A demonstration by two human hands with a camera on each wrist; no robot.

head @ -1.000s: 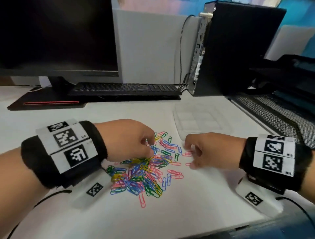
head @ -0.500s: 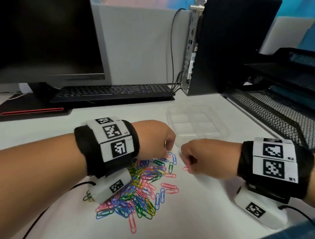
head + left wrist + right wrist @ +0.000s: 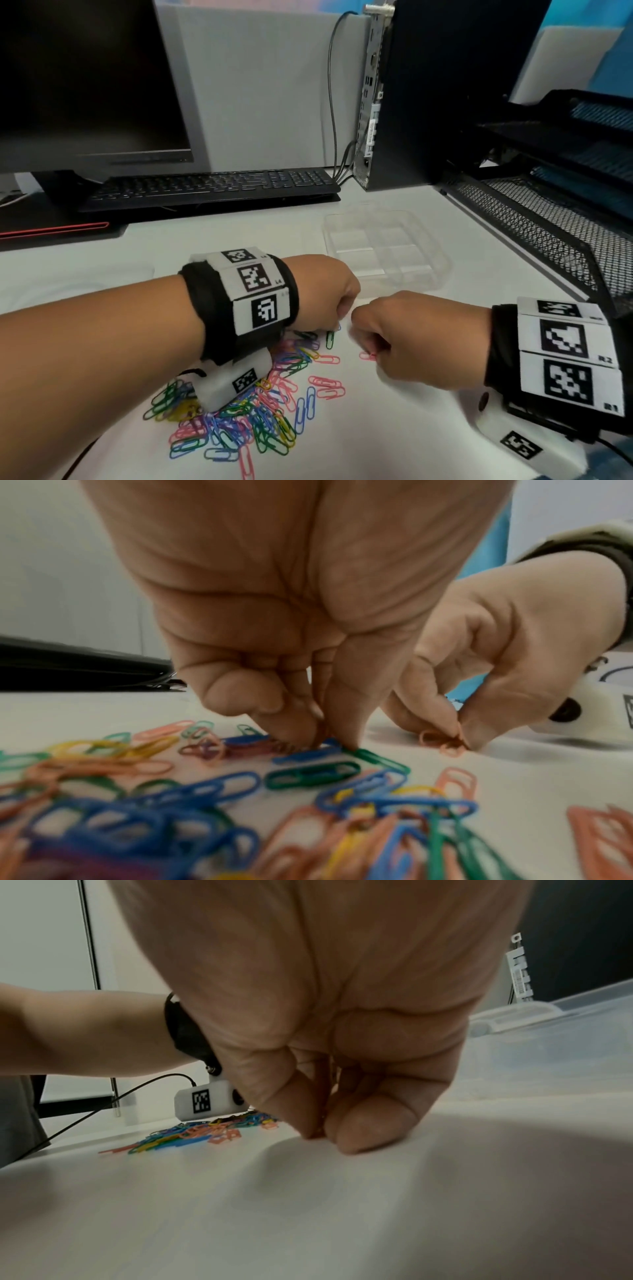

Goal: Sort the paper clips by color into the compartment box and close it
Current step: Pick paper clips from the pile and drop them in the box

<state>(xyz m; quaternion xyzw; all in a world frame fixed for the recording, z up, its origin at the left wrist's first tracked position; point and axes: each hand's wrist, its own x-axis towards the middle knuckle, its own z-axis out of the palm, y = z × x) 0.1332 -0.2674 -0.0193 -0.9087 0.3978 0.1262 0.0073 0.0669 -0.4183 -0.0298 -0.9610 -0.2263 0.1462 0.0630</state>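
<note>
Your left hand (image 3: 322, 294) sits just left of the head view's centre, fingers (image 3: 291, 723) curled down and pressed together at the tips on the far edge of the heap of coloured plastic-coated paper clips (image 3: 246, 411), where a blue clip (image 3: 308, 753) lies under them; whether they actually hold a clip you cannot tell from these frames. Your right hand (image 3: 411, 342) is just right of centre, close beside the left but not touching it, thumb and forefinger pinching a small pink paper clip (image 3: 368, 356) against the white desk (image 3: 376, 445). In the left wrist view that pink clip (image 3: 441, 741) shows at centre right, clamped between the fingertips (image 3: 438, 712) and resting on the desk. The heap spreads across the lower centre of the head view, partly under your left wrist. The clear plastic compartment box (image 3: 383, 250) lies open above your hands, right of centre, its 6 visible compartments holding no clips. A black keyboard (image 3: 212, 186) and dark monitor (image 3: 85, 85) fill the upper left, a black computer tower (image 3: 428, 92) the upper centre, and black mesh trays (image 3: 548, 219) the right edge.
</note>
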